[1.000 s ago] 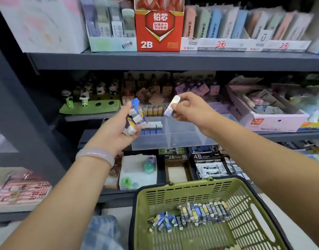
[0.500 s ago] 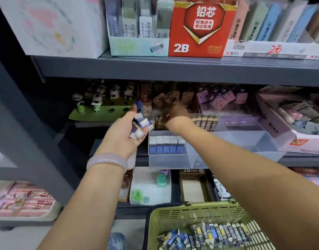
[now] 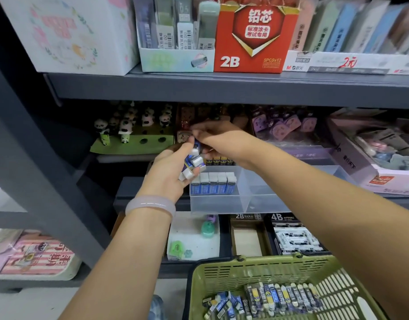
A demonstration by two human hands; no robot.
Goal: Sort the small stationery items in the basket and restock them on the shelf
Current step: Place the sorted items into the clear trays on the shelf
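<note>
The left hand (image 3: 170, 174) is cupped around a loose bunch of blue-and-white erasers (image 3: 193, 163), fingers curled under them and thumb over the top, just beside the left end of the clear bin (image 3: 263, 199) on the middle shelf (image 3: 222, 88). The right hand (image 3: 218, 140) reaches across above it, its fingertips (image 3: 196, 133) bent down at the topmost eraser of the bunch; whether they have pinched it or only touch it I cannot tell, as the contact is hidden. In the bin a short row of blue erasers (image 3: 212, 184) stands upright at the front left, with a row of yellow-and-dark ones (image 3: 219, 160) behind, and most of the bin is bare (plenty of room to the right). Below, the green basket (image 3: 233, 273) holds many more erasers (image 3: 268, 299), both kinds mixed.

The likely trouble is the bunch itself: it is stacked unevenly in the left hand, so pulling one piece out could tip the others off, onto the lower shelf or the floor. A careless placement could also knock over the standing row, or put a blue one in with the yellow.
</note>
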